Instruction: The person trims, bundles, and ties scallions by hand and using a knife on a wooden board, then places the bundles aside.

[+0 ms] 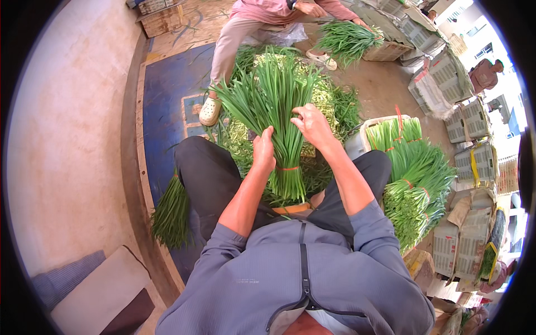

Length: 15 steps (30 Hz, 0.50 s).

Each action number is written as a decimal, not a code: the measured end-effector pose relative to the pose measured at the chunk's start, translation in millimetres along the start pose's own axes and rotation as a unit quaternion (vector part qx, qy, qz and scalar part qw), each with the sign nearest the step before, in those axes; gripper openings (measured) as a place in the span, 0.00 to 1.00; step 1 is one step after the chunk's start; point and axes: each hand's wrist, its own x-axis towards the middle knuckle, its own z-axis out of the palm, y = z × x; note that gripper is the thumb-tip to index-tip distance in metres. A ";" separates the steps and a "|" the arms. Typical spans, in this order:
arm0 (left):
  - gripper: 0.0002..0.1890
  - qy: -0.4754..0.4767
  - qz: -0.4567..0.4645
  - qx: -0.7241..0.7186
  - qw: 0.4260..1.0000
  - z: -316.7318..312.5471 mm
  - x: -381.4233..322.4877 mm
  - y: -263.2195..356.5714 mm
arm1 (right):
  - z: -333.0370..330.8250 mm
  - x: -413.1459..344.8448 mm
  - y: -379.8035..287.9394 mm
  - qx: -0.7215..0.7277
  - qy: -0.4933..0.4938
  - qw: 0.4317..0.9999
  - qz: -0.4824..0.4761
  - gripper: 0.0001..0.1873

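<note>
A bunch of garlic chives (284, 121) stands tilted between my knees, leaves fanned away from me and cut stems towards me. An orange band (288, 168) circles its lower stems. My left hand (264, 153) grips the bunch from the left above the band, its fingers partly hidden behind the leaves. On the right side of the leaves is my right hand (311, 125), fingers bent and thumb near the outer blades; whether it pinches any is unclear. Beneath and beyond the bunch spreads a pile of loose chives (326, 98) with pale stems.
Banded chive bunches (412, 184) are stacked at my right by a white crate (358, 140). Another bunch (171, 213) lies by my left knee. Opposite me, a person (268, 16) has a hand at a banded bunch (349, 39). Wrapped crates (446, 75) line the right; a wall (79, 125) bounds the left.
</note>
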 end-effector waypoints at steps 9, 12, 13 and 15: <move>0.19 -0.005 -0.011 -0.042 0.999 -3.9 1.8 6.6 | -34.8 -2.6 -2.3 0.377 0.132 0.895 0.197 0.06; 0.20 0.027 -0.022 -0.078 0.996 -17.2 9.8 13.8 | -21.8 -34.4 -37.3 0.357 -0.104 0.907 0.200 0.05; 0.20 0.023 -0.028 -0.078 0.996 -13.9 10.0 12.8 | -11.7 -48.2 -37.9 0.325 -0.158 0.910 0.203 0.08; 0.21 0.050 -0.054 -0.071 0.995 -3.5 7.5 15.1 | 12.9 -72.8 -29.0 0.121 -0.082 0.988 -0.048 0.14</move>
